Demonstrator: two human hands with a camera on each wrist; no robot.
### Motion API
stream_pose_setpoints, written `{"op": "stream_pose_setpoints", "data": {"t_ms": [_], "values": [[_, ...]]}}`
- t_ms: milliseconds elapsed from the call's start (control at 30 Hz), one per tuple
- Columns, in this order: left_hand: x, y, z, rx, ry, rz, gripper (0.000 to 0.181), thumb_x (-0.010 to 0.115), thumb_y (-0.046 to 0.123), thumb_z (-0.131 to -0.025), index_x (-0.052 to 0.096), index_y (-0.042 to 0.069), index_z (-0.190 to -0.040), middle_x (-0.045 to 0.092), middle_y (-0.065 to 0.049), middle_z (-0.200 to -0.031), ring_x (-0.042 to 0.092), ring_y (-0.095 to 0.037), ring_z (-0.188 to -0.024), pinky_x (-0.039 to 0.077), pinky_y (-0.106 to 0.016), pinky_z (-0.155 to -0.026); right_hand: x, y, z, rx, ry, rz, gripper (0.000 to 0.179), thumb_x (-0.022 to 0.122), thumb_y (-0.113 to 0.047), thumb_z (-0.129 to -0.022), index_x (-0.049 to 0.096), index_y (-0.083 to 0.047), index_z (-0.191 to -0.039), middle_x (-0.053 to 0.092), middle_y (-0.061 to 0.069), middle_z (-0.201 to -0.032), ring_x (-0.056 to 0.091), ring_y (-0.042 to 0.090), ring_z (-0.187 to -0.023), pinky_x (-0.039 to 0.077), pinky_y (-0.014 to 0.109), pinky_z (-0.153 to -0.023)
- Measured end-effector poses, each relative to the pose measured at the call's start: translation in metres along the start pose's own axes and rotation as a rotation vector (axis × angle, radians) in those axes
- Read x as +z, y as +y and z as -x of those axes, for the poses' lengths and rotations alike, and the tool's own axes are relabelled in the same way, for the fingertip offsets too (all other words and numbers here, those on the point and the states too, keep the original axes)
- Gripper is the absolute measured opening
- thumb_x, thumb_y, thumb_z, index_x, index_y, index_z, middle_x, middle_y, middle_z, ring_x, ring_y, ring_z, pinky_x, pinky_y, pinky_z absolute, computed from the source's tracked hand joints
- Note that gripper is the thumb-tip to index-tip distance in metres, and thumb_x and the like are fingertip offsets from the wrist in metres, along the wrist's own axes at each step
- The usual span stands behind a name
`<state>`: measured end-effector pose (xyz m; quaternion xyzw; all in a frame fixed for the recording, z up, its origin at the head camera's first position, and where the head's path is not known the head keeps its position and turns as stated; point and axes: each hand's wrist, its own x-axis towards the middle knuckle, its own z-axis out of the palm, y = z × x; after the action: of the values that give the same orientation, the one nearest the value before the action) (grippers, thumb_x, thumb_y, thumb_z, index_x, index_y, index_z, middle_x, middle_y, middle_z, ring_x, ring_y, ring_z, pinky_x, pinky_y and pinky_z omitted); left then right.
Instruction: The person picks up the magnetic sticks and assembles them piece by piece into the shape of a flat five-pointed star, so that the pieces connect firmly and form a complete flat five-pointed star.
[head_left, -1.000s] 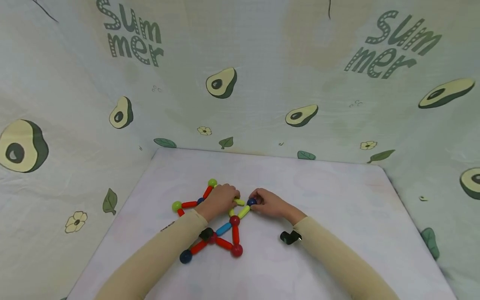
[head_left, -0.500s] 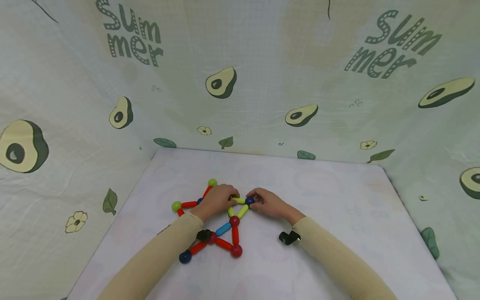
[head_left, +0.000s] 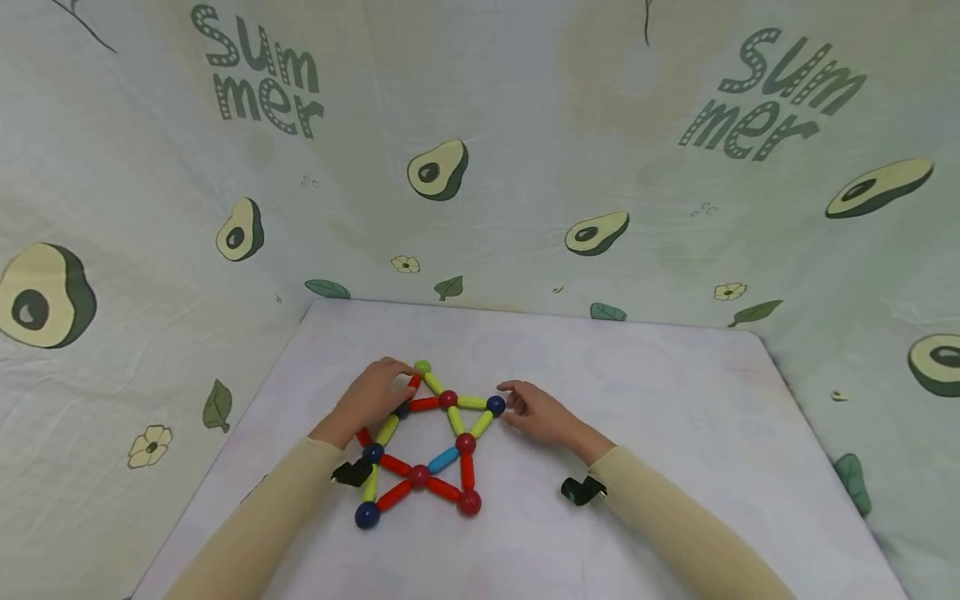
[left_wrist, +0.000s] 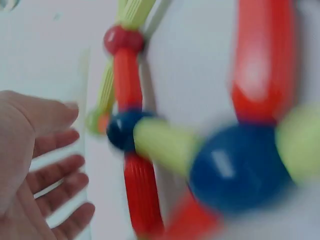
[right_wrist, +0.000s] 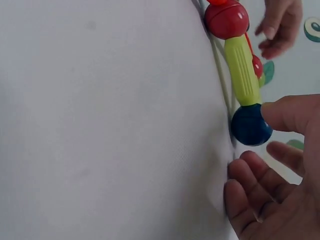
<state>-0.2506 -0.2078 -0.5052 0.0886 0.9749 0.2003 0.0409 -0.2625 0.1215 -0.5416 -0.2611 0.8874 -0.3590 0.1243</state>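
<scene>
A flat star-like figure of coloured rods and balls lies on the table; it looks like a magnetic stick-and-ball building set. My left hand hovers over its upper left side, fingers apart and holding nothing, near the green ball. In the left wrist view, that hand is beside a dark blue ball and red rods. At the figure's right tip, my right hand is beside a blue ball joined to two yellow-green rods. The thumb overlaps this ball in the right wrist view; contact is unclear.
A white-covered table carries the figure left of its middle. Behind and at both sides hangs a cloth printed with avocados. Each sleeve has a small black device near the wrist.
My left hand has let go of the yellow-green rod and moved left, uncovering a red ball and rods. The right hand's fingers have loosened from the blue ball, which now joins both rods.
</scene>
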Motion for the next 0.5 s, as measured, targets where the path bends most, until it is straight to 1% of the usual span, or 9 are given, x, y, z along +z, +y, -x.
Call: {"op": "stream_pose_setpoints", "data": {"t_ms": [33,100,167,233,267,300,367,433,500], "values": [[-0.003,-0.011,0.007,-0.036,0.008,0.007,0.040,0.065,0.028,-0.100,0.062,0.007,-0.134,0.054,-0.019,-0.141,0.051,-0.037,-0.128,0.043,-0.053,-0.108,0.000,-0.001,0.001,-0.008,-0.006,0.013,0.049,0.068,-0.018,-0.098,0.052,-0.010,-0.144,0.059,0.001,-0.113,0.055,0.013,-0.093,0.051,0.031,-0.083],[-0.007,-0.028,0.021,-0.132,0.016,0.033,0.043,0.064,0.028,-0.101,0.060,0.003,-0.136,0.053,-0.023,-0.140,0.053,-0.039,-0.124,0.045,-0.055,-0.104,0.001,-0.003,0.001,-0.015,-0.009,0.026,0.048,0.068,-0.018,-0.098,0.053,-0.012,-0.144,0.060,0.003,-0.117,0.055,0.013,-0.093,0.051,0.031,-0.082],[-0.009,-0.040,0.034,-0.218,0.007,0.047,0.043,0.063,0.026,-0.101,0.059,-0.001,-0.135,0.056,-0.025,-0.132,0.057,-0.039,-0.115,0.049,-0.055,-0.099,0.002,-0.004,0.000,-0.012,-0.005,0.046,0.046,0.068,-0.018,-0.098,0.055,-0.014,-0.143,0.059,0.003,-0.119,0.054,0.012,-0.090,0.050,0.030,-0.079],[-0.008,-0.048,0.045,-0.268,-0.019,0.060,0.043,0.062,0.025,-0.101,0.058,-0.004,-0.133,0.060,-0.024,-0.119,0.059,-0.036,-0.102,0.052,-0.053,-0.092,0.004,-0.005,-0.001,0.004,0.009,0.061,0.043,0.068,-0.018,-0.098,0.058,-0.015,-0.140,0.060,0.001,-0.116,0.053,0.012,-0.088,0.049,0.028,-0.076],[-0.007,-0.051,0.049,-0.285,-0.030,0.072,0.043,0.062,0.024,-0.101,0.058,-0.004,-0.132,0.061,-0.023,-0.114,0.059,-0.034,-0.097,0.052,-0.052,-0.088,0.006,-0.005,-0.001,0.014,0.020,0.067,0.042,0.069,-0.018,-0.098,0.059,-0.016,-0.138,0.060,0.001,-0.114,0.053,0.012,-0.086,0.048,0.028,-0.074],[-0.005,-0.054,0.052,-0.290,-0.035,0.080,0.042,0.062,0.024,-0.101,0.058,-0.005,-0.132,0.062,-0.021,-0.110,0.058,-0.033,-0.094,0.052,-0.050,-0.086,0.007,-0.006,-0.002,0.021,0.029,0.073,0.040,0.069,-0.017,-0.098,0.060,-0.017,-0.137,0.059,0.000,-0.111,0.052,0.013,-0.085,0.047,0.028,-0.073],[0.000,-0.057,0.054,-0.282,-0.032,0.104,0.040,0.061,0.023,-0.102,0.059,-0.004,-0.132,0.063,-0.019,-0.106,0.056,-0.031,-0.092,0.052,-0.049,-0.086,0.009,-0.007,-0.003,0.034,0.053,0.085,0.038,0.069,-0.017,-0.098,0.062,-0.017,-0.135,0.059,-0.001,-0.106,0.052,0.013,-0.083,0.047,0.028,-0.071],[0.004,-0.057,0.053,-0.278,-0.015,0.123,0.040,0.061,0.023,-0.102,0.059,-0.003,-0.133,0.063,-0.018,-0.106,0.056,-0.030,-0.092,0.051,-0.049,-0.086,0.009,-0.006,-0.003,0.054,0.075,0.091,0.036,0.069,-0.017,-0.098,0.063,-0.017,-0.134,0.058,-0.001,-0.102,0.052,0.014,-0.082,0.047,0.029,-0.070],[0.009,-0.054,0.049,-0.280,0.002,0.139,0.041,0.061,0.024,-0.103,0.059,-0.002,-0.135,0.063,-0.017,-0.109,0.056,-0.029,-0.094,0.051,-0.048,-0.087,0.007,-0.003,-0.002,0.085,0.095,0.099,0.036,0.068,-0.018,-0.098,0.063,-0.017,-0.134,0.057,-0.001,-0.100,0.052,0.015,-0.082,0.047,0.030,-0.070]]}}
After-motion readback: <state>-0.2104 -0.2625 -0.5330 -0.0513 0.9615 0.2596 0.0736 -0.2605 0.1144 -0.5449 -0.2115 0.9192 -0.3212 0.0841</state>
